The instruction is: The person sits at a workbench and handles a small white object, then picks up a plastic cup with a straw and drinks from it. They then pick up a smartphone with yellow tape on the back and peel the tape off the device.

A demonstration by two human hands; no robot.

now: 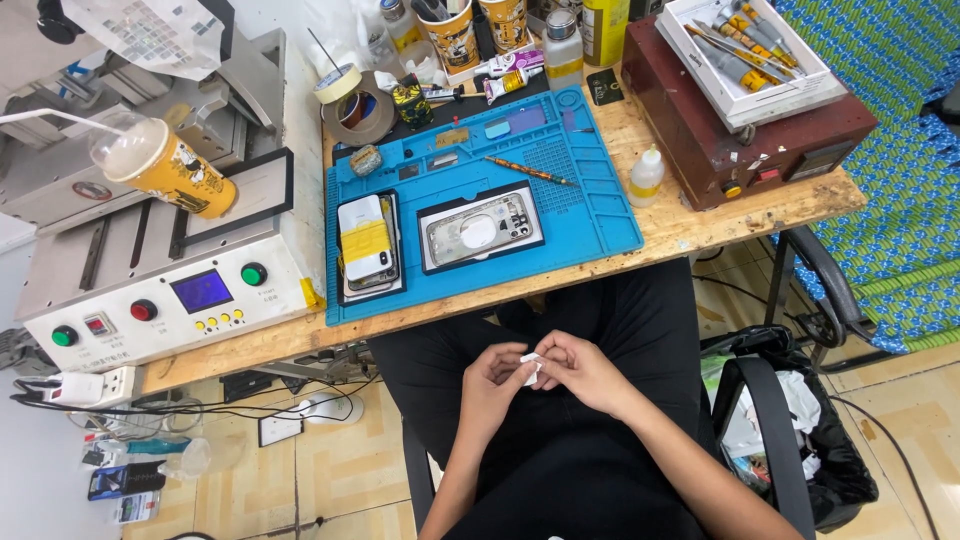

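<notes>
Both hands, left hand and right hand, pinched a small white piece together over the lap (below the worktop edge). A white tray held screwdrivers; two phone housings lay on the blue mat.

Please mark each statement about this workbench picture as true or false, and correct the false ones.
1. Both hands hold a small white piece over the lap. True: the left hand and the right hand pinch the small white piece between them.
2. The opened phone frame lies on a red mat. False: the opened phone frame lies on the blue work mat.
3. A screwdriver lies on the mat. True: the screwdriver lies behind the frame.
4. The yellow cup stands upright on the floor. False: the yellow cup lies tilted on the white machine.
5. A small white dropper bottle stands on the wooden table. True: the dropper bottle stands beside the mat.
</notes>
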